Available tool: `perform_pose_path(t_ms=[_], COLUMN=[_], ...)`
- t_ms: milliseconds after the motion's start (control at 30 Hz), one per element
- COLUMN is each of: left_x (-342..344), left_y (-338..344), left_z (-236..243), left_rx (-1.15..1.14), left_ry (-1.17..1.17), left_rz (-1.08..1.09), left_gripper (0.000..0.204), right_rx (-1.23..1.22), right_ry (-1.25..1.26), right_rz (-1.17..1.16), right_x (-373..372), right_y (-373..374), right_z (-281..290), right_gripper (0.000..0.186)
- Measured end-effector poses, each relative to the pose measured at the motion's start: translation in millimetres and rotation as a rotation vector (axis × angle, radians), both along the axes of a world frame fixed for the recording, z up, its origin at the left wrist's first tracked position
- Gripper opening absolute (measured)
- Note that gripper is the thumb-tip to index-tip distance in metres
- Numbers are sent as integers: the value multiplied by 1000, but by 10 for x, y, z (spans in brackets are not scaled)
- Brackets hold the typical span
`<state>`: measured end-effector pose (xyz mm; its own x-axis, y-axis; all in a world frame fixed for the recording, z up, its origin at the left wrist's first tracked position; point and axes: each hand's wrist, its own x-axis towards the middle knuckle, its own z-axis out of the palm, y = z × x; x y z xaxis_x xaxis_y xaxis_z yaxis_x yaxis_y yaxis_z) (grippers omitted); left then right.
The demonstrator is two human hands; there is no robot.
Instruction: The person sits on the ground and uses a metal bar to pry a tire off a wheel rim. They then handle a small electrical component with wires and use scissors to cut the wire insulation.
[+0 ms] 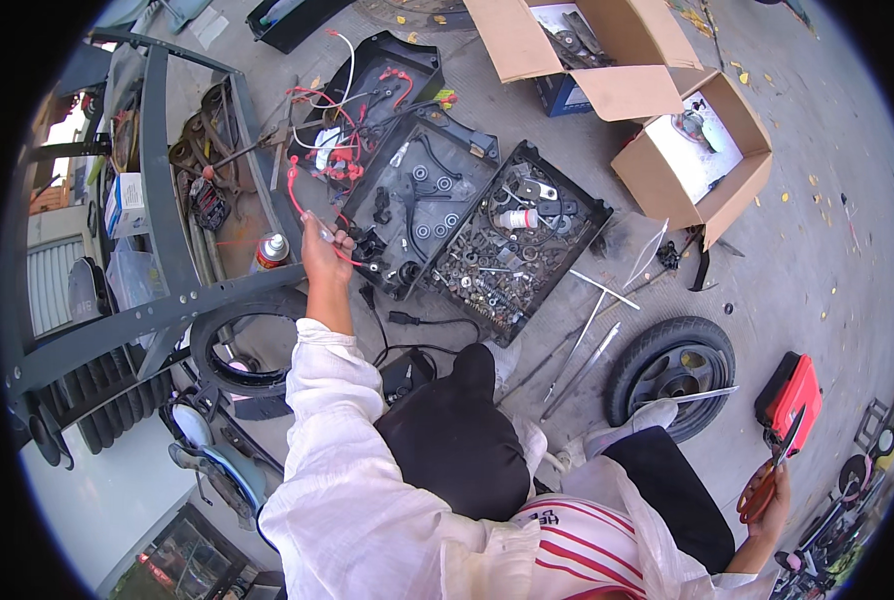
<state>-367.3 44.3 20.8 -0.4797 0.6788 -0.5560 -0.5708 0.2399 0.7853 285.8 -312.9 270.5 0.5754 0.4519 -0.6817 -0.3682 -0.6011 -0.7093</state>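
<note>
My left hand (327, 250) grips a red cable (297, 190) with a small translucent piece on it, at the left of the black trays. Above it lie tangled red, white and black wires (337, 150) in an open black case (407, 75). The middle tray (387, 170) holds black brackets and round fittings, and the right tray (583, 236) holds bolts, nuts and a white bottle (517, 219). My right hand (767, 510) is at the lower right, closed on orange-handled shears (759, 490) with the blades pointing up, near a red-and-black case (793, 390).
A metal shelving frame (167, 300) with tools and a spray can (272, 252) fills the left. Two cardboard boxes (727, 195) stand at upper right. A small wheel (702, 350), metal rods (597, 340), a tyre (217, 335) and black cables (437, 325) lie on the floor (807, 270).
</note>
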Motion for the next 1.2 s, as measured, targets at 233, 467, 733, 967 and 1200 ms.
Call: perform_pose_path(t_ms=[233, 467, 733, 967, 1200], left_x=[255, 586, 687, 730, 722], left_y=[32, 128, 114, 105, 102], left_z=[58, 136, 103, 86, 74], left_rx=[190, 266, 245, 214, 220], left_ry=[-409, -462, -440, -382, -380], left_rz=[-309, -485, -531, -479, -502], left_gripper=[33, 34, 36, 36, 36], right_rx=[29, 54, 32, 30, 46], right_ry=[11, 23, 20, 3, 11], right_rz=[-38, 0, 12, 16, 4], right_x=[-63, -67, 8, -82, -113], right_y=[30, 22, -36, 64, 79], right_z=[31, 50, 4, 45, 54], right_gripper=[30, 36, 48, 50, 50])
